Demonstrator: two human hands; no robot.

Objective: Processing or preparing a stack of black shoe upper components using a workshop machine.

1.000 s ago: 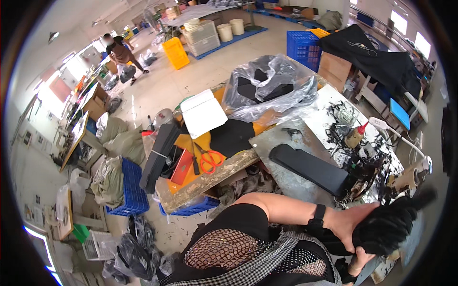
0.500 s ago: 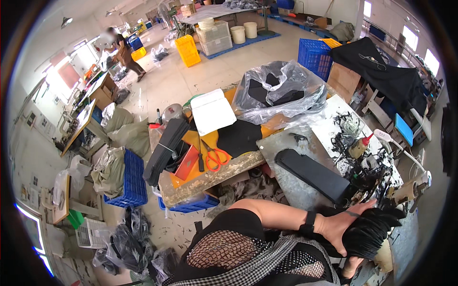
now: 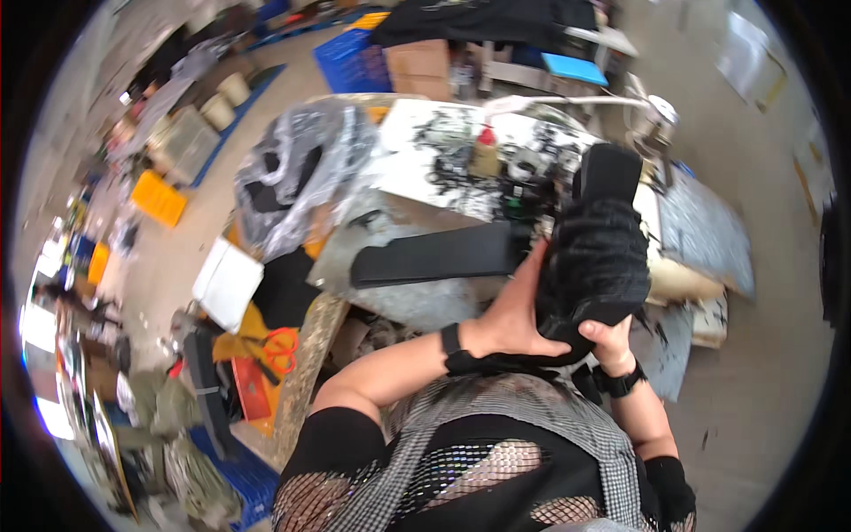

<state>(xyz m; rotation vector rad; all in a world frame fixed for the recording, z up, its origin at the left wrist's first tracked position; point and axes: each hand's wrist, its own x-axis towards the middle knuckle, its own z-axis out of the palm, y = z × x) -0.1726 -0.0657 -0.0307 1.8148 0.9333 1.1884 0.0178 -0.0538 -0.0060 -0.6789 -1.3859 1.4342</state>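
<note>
A thick bundle of layered black pieces, like cut fabric [image 3: 592,257], is held close in front of my body. My left hand [image 3: 512,321] grips its left side, thumb along the near edge and fingers running up the side. At the near right corner, my right hand [image 3: 610,344] clasps it with the thumb on top; its other fingers are hidden underneath. The bundle's far end is smooth and flat, while its middle is rumpled. Left of my left hand, a flat black stack [image 3: 434,255] lies on a grey metal plate [image 3: 417,301].
Black scraps [image 3: 452,160] litter the white board, with a red-tipped bottle [image 3: 485,155] among them. A clear bag of black pieces [image 3: 306,177] stands farther left. Orange-handled scissors [image 3: 281,350] lie near the table edge. A white lamp arm [image 3: 567,101] stretches across the back.
The view has swung to the right. The black bundle has come up in front of me, and my right hand, mostly hidden before, now shows gripping it. My left hand stays on it.
</note>
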